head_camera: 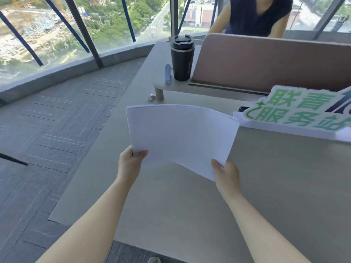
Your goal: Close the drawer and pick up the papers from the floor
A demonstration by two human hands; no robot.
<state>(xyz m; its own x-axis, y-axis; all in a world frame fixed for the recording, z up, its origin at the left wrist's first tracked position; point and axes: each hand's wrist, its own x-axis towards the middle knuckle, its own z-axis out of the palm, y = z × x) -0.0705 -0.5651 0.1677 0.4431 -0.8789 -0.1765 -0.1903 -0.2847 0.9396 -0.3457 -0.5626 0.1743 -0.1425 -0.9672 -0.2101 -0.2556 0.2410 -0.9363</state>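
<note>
Above the near part of the desk [171,205], both bare arms reach forward. The left hand [130,162] pinches the near left corner of the papers [180,137], thumb on top and the other fingers closed beneath. The right hand [226,173] grips the near right corner in the same way. The papers are a thin white stack, held in the air over the desk and bending upward in the middle, so they are already off the floor [47,130]. The drawer is not in view, so I cannot tell if it is shut.

I judge that the step in hand is to set the stack down. To do it well, both hands should lower together and keep the sheets level, so no sheet slides out toward the left edge of the desk.

Farther on, at the right edge, lies a white sign [296,112] with green characters. Beyond it, on a small raised shelf [161,86], a black tumbler [182,57] stands upright beside a pale stapler [168,74]. Behind a brown partition [266,61] another person [258,16] sits.
</note>
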